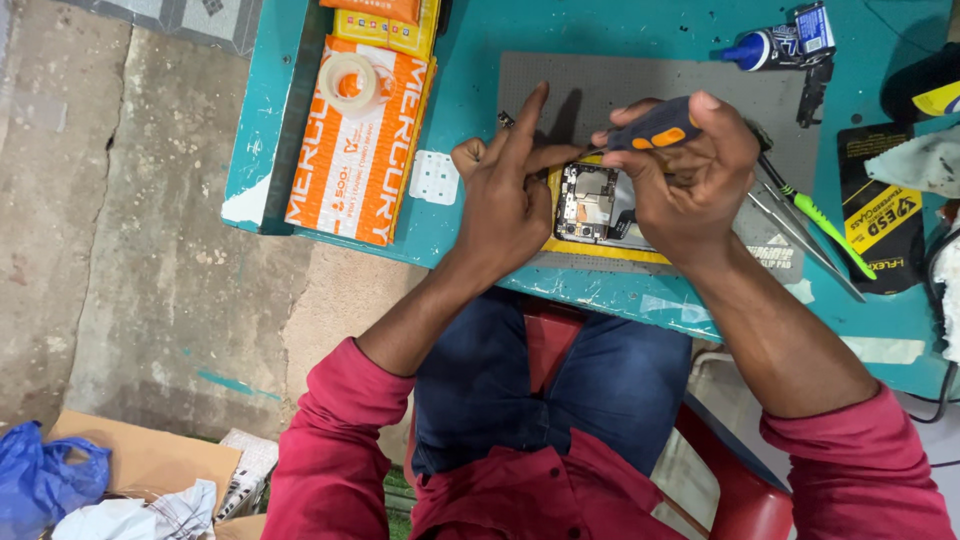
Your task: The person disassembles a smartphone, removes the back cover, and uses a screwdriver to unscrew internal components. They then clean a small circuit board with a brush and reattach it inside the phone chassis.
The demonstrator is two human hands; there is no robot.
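Right hand [690,175] clamped on screwdriver [655,128], left hand [505,195] spread, over teal table [470,70], concrete floor [130,200].

My opened phone [597,208] lies flat, back cover off, circuit boards bare, on a yellow sheet at the grey mat's near edge; my dark screwdriver [655,128], orange-marked on its handle, slants over it.

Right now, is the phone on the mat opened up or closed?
Opened up: the phone lies with its back cover off, bare circuit board and metal shields showing.
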